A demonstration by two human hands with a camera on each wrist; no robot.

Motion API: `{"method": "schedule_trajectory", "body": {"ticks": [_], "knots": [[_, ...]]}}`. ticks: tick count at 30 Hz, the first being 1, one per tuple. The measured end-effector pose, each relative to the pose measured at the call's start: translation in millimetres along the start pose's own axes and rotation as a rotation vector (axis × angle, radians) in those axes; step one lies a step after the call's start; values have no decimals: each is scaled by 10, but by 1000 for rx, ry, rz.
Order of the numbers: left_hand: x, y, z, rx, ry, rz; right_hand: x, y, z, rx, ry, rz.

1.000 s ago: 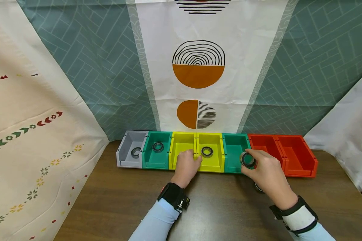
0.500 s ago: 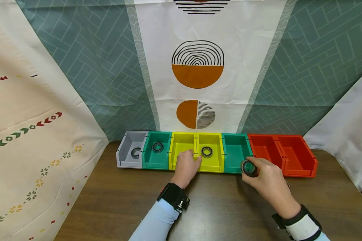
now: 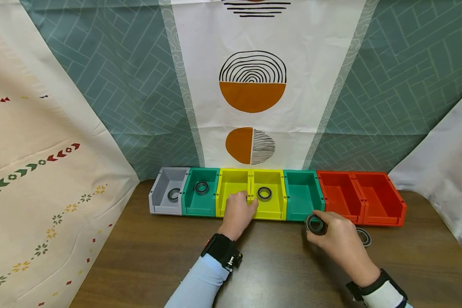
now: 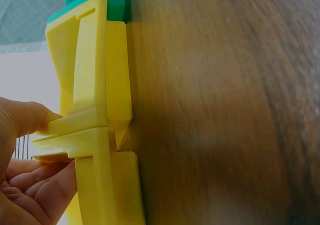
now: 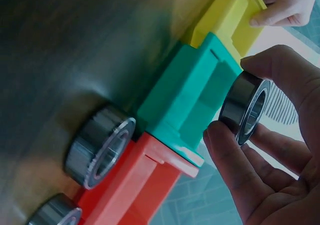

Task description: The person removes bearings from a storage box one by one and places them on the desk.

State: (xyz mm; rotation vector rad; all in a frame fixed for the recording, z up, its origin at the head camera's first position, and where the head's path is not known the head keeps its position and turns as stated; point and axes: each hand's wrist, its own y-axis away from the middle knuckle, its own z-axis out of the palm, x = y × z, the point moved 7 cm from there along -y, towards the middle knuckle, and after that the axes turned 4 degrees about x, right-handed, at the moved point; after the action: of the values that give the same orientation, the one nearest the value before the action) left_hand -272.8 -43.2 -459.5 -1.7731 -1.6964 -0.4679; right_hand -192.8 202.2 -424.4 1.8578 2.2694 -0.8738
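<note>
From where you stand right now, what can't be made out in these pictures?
Head view: the front of the left yellow bin, behind the left hand.
Head view: the left side of a bearing on the table, covered by the right hand.
Right wrist view: part of the held bearing, covered by the right hand.
Right wrist view: the lowest bearing, cut off by the bottom edge.

Across the middle of the head view, seven bins [image 3: 303,214] stand side by side on a table [image 3: 138,265], a hanging cloth [image 3: 142,81] behind. From the left, a bearing [image 3: 173,201] lies in the first bin, a second bearing [image 3: 202,194] in the second, a third bearing [image 3: 264,199] in the fourth. The left hand [image 3: 237,211] pinches the walls between bins three and four. Lower right, the right hand [image 3: 340,239] holds a fourth bearing [image 3: 322,226] before bin five; another bearing [image 3: 368,240] lies right of it.
</note>
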Motion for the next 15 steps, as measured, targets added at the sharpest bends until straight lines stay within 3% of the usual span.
{"method": "schedule_trajectory", "body": {"ticks": [15], "knots": [[-3,-4,3,-8,-11,-9,118,77,230,-100,10,35]]}}
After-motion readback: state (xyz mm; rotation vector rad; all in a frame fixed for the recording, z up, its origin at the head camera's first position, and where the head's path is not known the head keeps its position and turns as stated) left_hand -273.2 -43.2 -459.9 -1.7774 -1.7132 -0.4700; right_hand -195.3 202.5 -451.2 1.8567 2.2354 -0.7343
